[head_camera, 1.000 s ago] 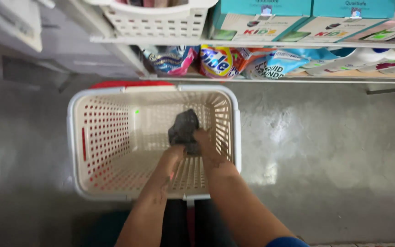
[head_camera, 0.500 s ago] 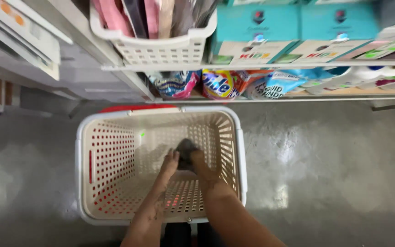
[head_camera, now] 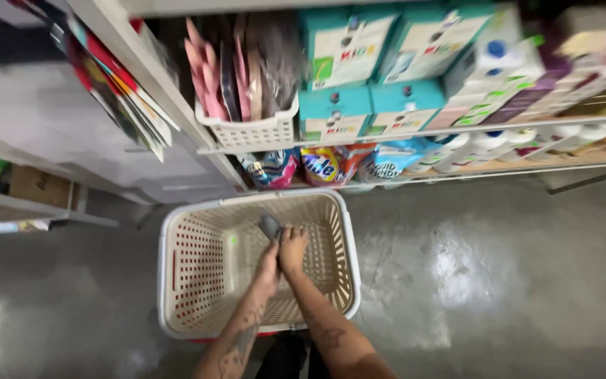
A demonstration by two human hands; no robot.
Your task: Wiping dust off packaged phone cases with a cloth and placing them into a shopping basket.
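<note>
My left hand point(head_camera: 269, 261) and right hand point(head_camera: 293, 245) meet inside the basket point(head_camera: 184, 281), both closed on a small dark item point(head_camera: 270, 226) near its far wall; it is blurred, so I can't make out its kind. Its long axis seems to run up toward the far rim. I see nothing else in the basket. Beyond the rim, a white bin point(head_camera: 257, 132) of flat packets sits on the shelf point(head_camera: 415, 133) beside teal boxes point(head_camera: 334, 112).
</note>
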